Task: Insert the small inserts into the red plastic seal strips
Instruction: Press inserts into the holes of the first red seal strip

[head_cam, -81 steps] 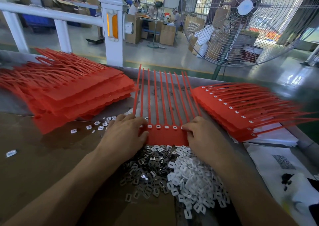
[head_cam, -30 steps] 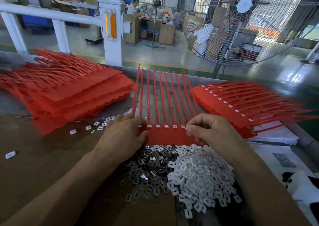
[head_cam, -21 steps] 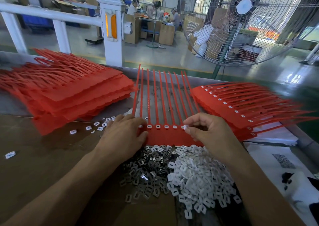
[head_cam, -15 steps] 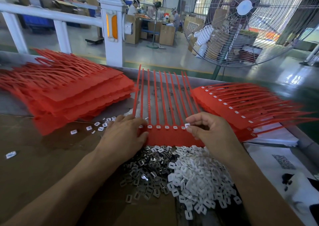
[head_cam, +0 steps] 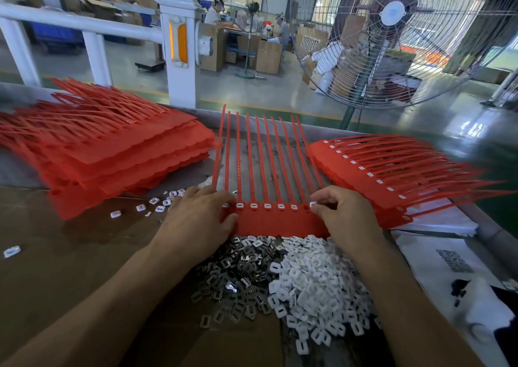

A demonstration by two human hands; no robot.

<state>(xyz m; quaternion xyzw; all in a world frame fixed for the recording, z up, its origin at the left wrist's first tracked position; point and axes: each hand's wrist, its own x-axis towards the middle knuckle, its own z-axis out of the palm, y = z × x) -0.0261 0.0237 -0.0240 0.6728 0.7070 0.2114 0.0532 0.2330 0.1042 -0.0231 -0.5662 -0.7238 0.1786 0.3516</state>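
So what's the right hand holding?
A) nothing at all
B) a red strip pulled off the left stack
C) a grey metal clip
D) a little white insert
D. The right hand pinches a white insert at the right end of the red strip, while the left hand rests on the strip's other end.

- right hand [head_cam: 346, 216] rose off the seal strip sheet [head_cam: 280, 222], fingers curled
- now pinches a white insert [head_cam: 313, 204] at the rightmost slot
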